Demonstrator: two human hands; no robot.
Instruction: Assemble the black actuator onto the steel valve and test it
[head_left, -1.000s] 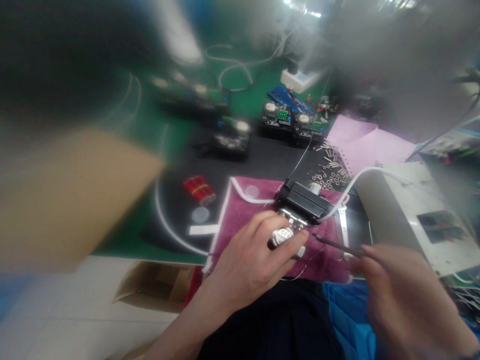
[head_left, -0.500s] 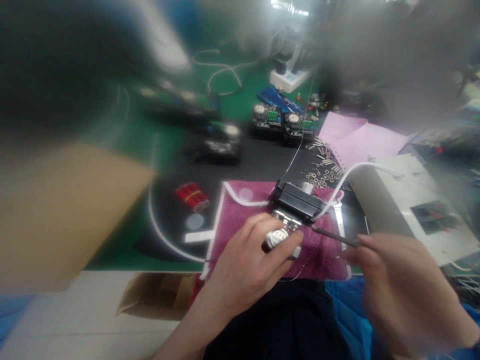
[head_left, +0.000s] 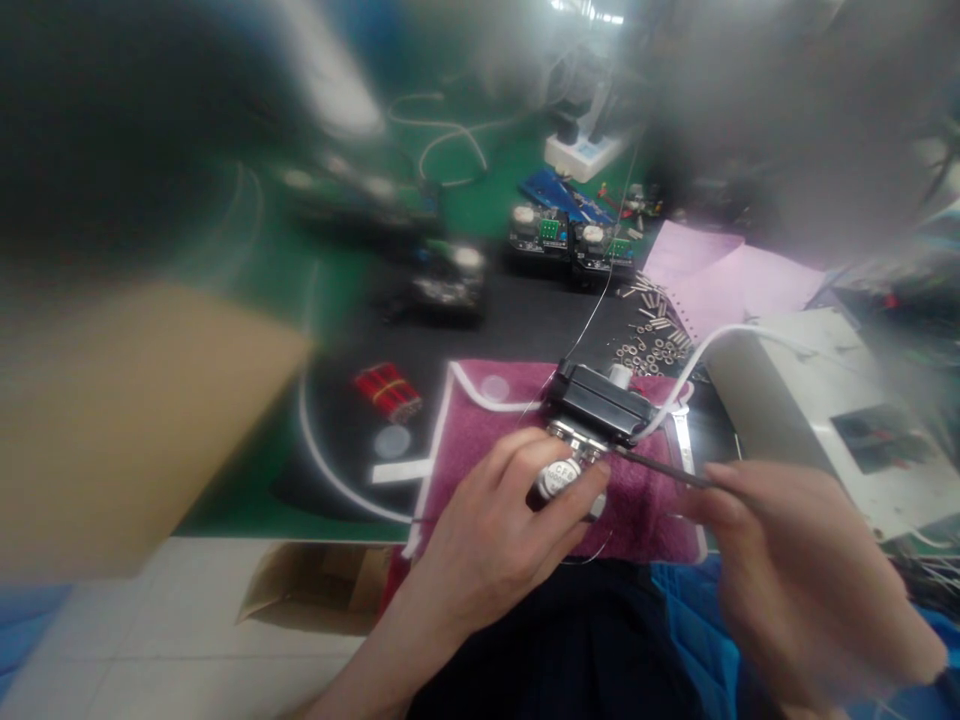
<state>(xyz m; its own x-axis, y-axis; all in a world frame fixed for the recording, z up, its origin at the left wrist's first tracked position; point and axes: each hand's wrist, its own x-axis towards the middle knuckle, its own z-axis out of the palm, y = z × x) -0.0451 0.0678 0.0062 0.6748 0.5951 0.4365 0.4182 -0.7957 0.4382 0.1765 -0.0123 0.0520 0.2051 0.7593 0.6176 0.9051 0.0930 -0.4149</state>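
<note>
Green tabletop (head_left: 217, 510) stretches under our work, with a black mat (head_left: 517, 325) on it. At its left sits a red bundle (head_left: 388, 391). Next, on a purple cloth (head_left: 480, 445), our left hand (head_left: 499, 520) grips the black device (head_left: 600, 400) by its silver-topped round part (head_left: 559, 478). Our right hand (head_left: 795, 570), blurred, pinches a dark thin tool (head_left: 664, 466), its tip at the device's lower edge. Farther right stands a pale box (head_left: 810, 400).

The cloth (head_left: 487, 480) lies between the bundle (head_left: 388, 392) and the box (head_left: 817, 400), before the screws (head_left: 654, 310).
</note>
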